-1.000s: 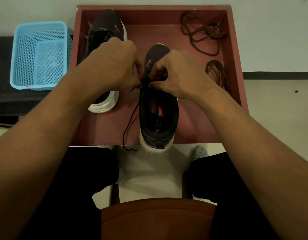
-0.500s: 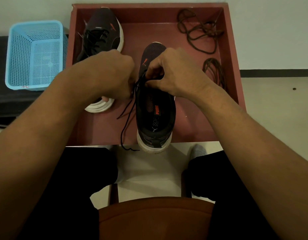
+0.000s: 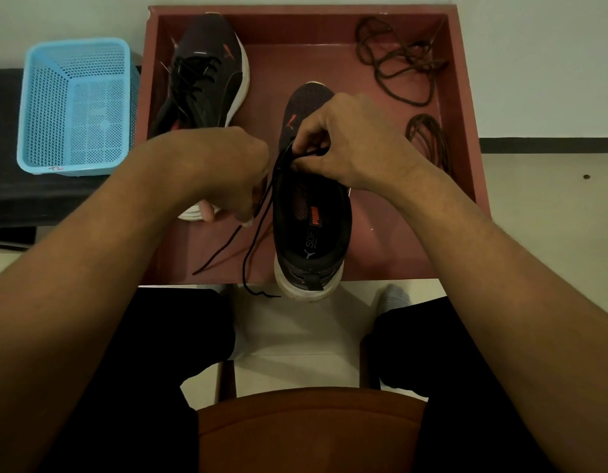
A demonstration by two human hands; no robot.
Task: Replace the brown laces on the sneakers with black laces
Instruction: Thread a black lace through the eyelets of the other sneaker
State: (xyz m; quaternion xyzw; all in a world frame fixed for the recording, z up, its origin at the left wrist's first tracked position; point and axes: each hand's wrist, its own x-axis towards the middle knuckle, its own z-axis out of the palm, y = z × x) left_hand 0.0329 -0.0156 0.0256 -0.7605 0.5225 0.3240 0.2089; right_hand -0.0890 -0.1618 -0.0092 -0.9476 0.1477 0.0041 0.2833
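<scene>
A dark sneaker [image 3: 313, 233] stands in the red tray [image 3: 463, 97], heel toward me. My right hand [image 3: 347, 141] pinches the black lace [image 3: 258, 230] at the tongue and upper eyelets. My left hand [image 3: 234, 175], left of the shoe, grips the same lace, whose two loose ends trail down past the tray's front edge. A second dark sneaker [image 3: 207, 73] with black laces lies at the tray's back left, its heel behind my left forearm. Two brown laces lie in the tray: a loose tangle [image 3: 398, 59] at the back right and a coiled one [image 3: 429, 138] by the right wall.
A light blue plastic basket [image 3: 77, 107] sits on a dark bench left of the tray. My knees in dark trousers flank a brown chair seat [image 3: 309, 428] below the tray. Pale floor lies to the right.
My left hand has drawn down and left away from the eyelets, pulling the black lace out longer. My right hand stays at the tongue. The far sneaker is more uncovered.
</scene>
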